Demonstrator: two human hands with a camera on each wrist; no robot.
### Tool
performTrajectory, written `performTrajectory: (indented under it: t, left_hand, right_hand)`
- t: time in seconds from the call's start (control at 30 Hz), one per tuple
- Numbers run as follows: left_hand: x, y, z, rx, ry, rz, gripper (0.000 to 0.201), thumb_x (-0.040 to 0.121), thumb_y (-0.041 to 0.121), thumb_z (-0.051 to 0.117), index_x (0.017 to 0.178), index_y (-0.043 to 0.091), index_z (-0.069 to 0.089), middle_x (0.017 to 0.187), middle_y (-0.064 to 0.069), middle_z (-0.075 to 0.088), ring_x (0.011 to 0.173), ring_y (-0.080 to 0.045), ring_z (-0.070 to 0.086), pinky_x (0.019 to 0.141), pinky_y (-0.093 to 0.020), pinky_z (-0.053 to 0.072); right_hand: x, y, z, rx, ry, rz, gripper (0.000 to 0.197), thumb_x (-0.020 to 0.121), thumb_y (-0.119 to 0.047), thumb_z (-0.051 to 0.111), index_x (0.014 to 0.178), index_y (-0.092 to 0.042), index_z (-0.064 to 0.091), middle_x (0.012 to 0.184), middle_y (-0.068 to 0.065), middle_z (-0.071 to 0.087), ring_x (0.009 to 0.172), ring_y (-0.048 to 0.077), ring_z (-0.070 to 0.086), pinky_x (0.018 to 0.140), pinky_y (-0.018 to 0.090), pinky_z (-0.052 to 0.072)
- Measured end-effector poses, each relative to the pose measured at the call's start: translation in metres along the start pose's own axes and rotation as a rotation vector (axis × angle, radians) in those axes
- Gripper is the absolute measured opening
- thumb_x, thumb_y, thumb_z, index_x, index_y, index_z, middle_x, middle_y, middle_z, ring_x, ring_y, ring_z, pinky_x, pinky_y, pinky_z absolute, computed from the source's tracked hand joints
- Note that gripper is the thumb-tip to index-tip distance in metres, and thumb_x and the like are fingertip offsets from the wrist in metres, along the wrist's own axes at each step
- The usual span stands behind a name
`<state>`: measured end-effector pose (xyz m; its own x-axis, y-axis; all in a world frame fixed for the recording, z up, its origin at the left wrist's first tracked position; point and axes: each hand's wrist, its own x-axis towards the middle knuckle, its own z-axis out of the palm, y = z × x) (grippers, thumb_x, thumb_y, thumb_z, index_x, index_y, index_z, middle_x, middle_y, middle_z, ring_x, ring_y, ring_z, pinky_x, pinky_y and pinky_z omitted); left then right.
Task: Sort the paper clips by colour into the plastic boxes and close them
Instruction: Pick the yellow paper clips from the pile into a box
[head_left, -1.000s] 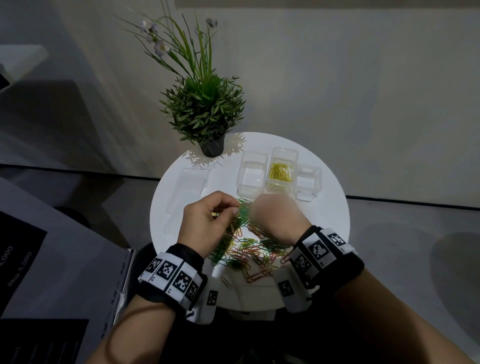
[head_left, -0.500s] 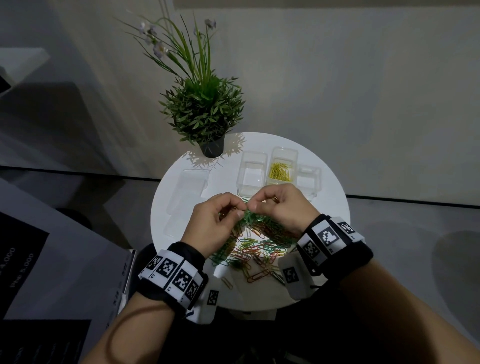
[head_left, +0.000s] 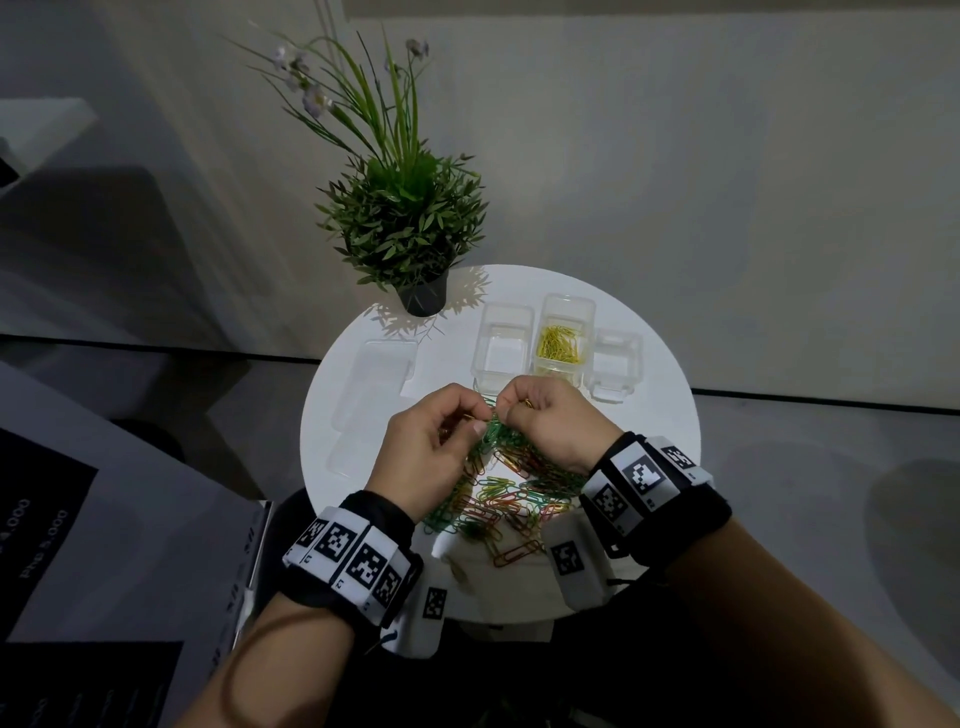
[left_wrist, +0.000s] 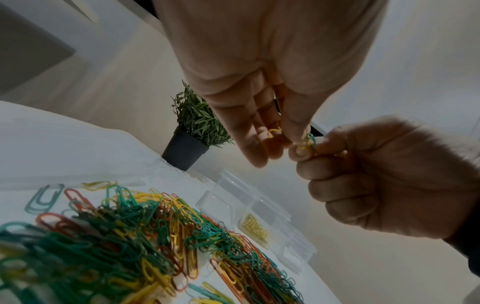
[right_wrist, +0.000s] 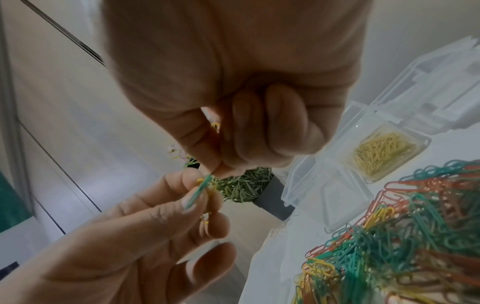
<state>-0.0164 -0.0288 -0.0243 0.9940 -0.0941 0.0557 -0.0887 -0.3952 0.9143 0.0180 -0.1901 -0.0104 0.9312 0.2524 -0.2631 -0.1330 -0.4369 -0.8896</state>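
Above the round white table (head_left: 363, 415), I have both hands raised over the mixed pile of paper clips (head_left: 511, 493): my left hand (head_left: 431, 452) and right hand (head_left: 550, 426) each pinch an end of a green clip (right_wrist: 201, 190) hooked to a yellow one (left_wrist: 302, 147), fingers curled tight. Only the middle box (head_left: 566, 338) holds yellow clips; the left box (head_left: 504, 348) looks empty and the right box (head_left: 615, 364) unreadable. By my estimate, most sorting and all closing remain.
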Motion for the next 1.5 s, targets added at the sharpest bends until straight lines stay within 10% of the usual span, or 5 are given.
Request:
performTrajectory:
  t: [0.5,1.0,1.23,1.4,1.5]
  left_hand:
    - [-0.002,-0.012,0.002,-0.135,0.069,-0.057,0.025,0.086,0.004,0.063,0.082,0.029,0.065,0.077,0.008,0.064,0.077,-0.017,0.059,0.079,-0.046,0.052]
    - [-0.009,-0.016,0.014,-0.174,0.093,-0.104,0.021,0.081,-0.005,0.069,0.076,0.016,0.070,0.077,-0.006,0.069,0.072,-0.012,0.060,0.074,-0.031,0.052]
    - [-0.012,-0.039,0.008,-0.058,0.039,-0.250,0.027,0.091,-0.001,0.054,0.098,0.019,0.069,0.072,-0.002,0.063,0.063,-0.008,0.057,0.065,-0.019,0.049]
    - [-0.001,-0.055,-0.006,-0.256,0.082,-0.568,0.022,0.096,0.001,0.042,0.081,0.008,0.056,0.067,-0.009,0.054,0.048,-0.018,0.046,0.044,-0.022,0.043]
    - [0.011,-0.061,-0.014,-0.191,0.062,-0.617,0.018,0.086,0.018,0.046,0.073,0.008,0.053,0.066,-0.009,0.053,0.054,-0.023,0.044,0.051,-0.031,0.040]
  right_hand:
    - [-0.010,0.009,-0.003,0.004,-0.078,0.027,0.019,0.081,-0.006,0.063,0.067,-0.019,0.065,0.058,-0.008,0.057,0.059,0.009,0.051,0.065,0.025,0.042]
    - [-0.005,0.018,0.013,0.312,0.181,0.083,0.019,0.078,-0.005,0.064,0.064,-0.017,0.062,0.065,0.007,0.055,0.063,0.020,0.045,0.055,0.026,0.035]
    - [0.008,0.046,-0.004,-0.328,0.148,0.218,0.019,0.082,-0.023,0.068,0.066,-0.018,0.058,0.073,0.000,0.065,0.078,0.022,0.062,0.068,0.027,0.046]
    - [0.006,0.044,-0.013,-0.462,0.153,0.239,0.021,0.090,-0.035,0.062,0.074,-0.020,0.061,0.072,-0.007,0.060,0.079,0.020,0.060,0.067,0.027,0.042]
    - [0.016,0.031,0.000,-0.531,0.122,0.158,0.016,0.094,-0.027,0.052,0.087,-0.022,0.066,0.087,-0.003,0.064,0.090,0.023,0.061,0.078,0.029,0.048]
